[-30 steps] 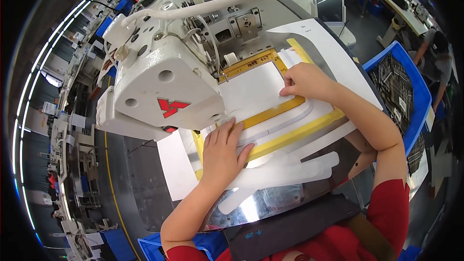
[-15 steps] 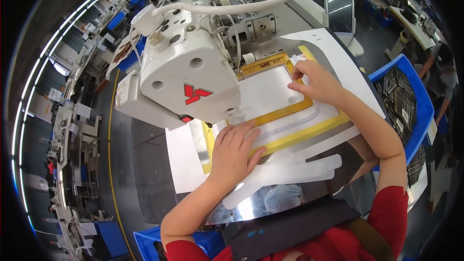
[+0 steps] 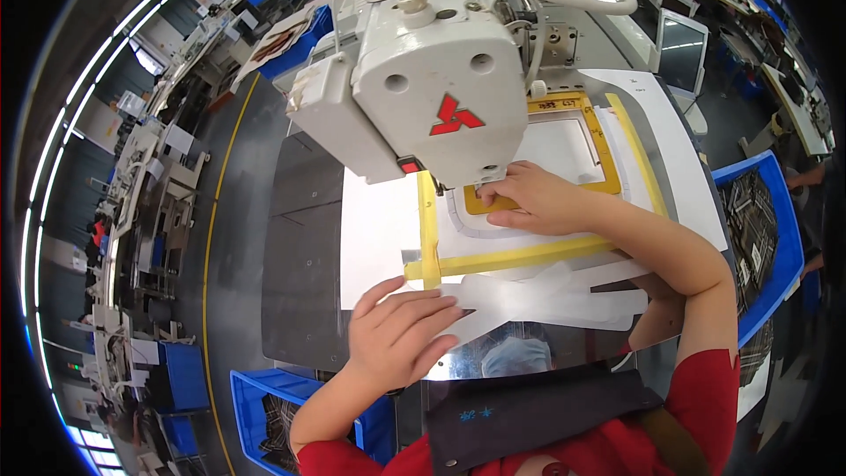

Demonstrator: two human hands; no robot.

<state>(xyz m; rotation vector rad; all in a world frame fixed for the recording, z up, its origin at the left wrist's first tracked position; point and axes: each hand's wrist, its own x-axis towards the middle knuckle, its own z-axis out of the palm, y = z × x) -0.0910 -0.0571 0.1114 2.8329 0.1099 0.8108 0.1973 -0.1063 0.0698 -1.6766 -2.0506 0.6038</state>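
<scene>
- Far left: factory floor, rows of workstations curving along the rim. Blue bin [image 3: 189,375] low left beside the table; a second blue bin [image 3: 264,405] with plaid fabric in it sits at the table's near edge.
- Steel table top [image 3: 304,282]: bare dark metal on its left part, white sheet [image 3: 379,238] laid over the middle.
- Left hand [image 3: 401,330]: fingers spread and flat, palm down, gripping nothing. Fingertips press on the near end of the white fabric strips [image 3: 546,295], just below the corner of the yellow template frame [image 3: 520,256].
- Yellow template frame: L-shaped from here, one bar running away from the person, one bar running right under the right forearm. Lies flat on the white sheet.
- Sewing machine head [image 3: 432,79]: white, large, red mark on its face, overhangs the work. Needle area hidden behind the right hand's fingers.
- Right hand [image 3: 529,203]: fingers extended and held together, pressed flat on the white fabric piece [image 3: 564,145] and the edge of the inner yellow clamp plate [image 3: 608,167], right at the foot of the machine head. Nothing clenched.
- White fabric piece sits inside the inner yellow clamp plate, under the machine.
- Right: small monitor [image 3: 680,44] behind the table, blue crate [image 3: 762,238] with dark plaid pieces beside the right elbow.
- Bottom: red sleeves, dark apron [image 3: 529,414].
</scene>
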